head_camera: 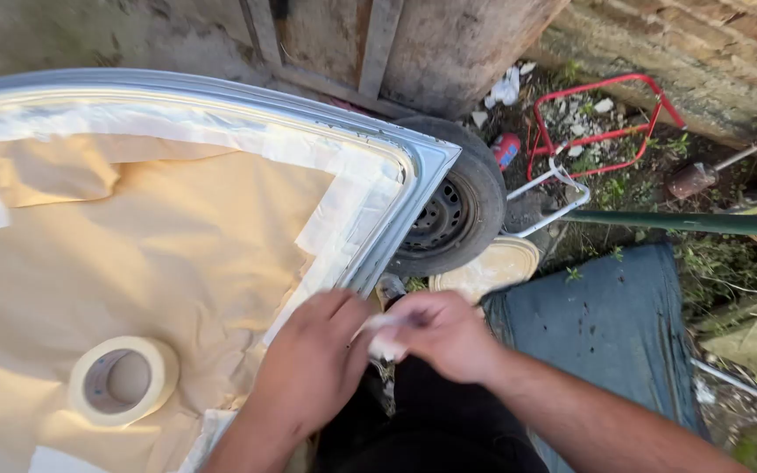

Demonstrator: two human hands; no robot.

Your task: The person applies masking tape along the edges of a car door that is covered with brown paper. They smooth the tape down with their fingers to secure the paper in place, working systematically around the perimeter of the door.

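- We hold a small crumpled piece of white masking tape point(385, 337) between our two hands, just off the near right edge of the car panel point(422, 166).
- Our left hand point(313, 363) is curled, its fingertips touching the tape; our right hand point(444, 333) is closed, pinching it.
- A roll of masking tape point(123, 381) lies flat on the brown masking paper point(177, 245), left of our left hand and apart from it.
- White tape strips point(343, 201) fasten the paper along the panel's silver rim.
- Past the panel's right corner a tyre point(453, 210) leans; a red metal frame point(597, 114), weeds and a dark cloth point(606, 324) lie on the ground.
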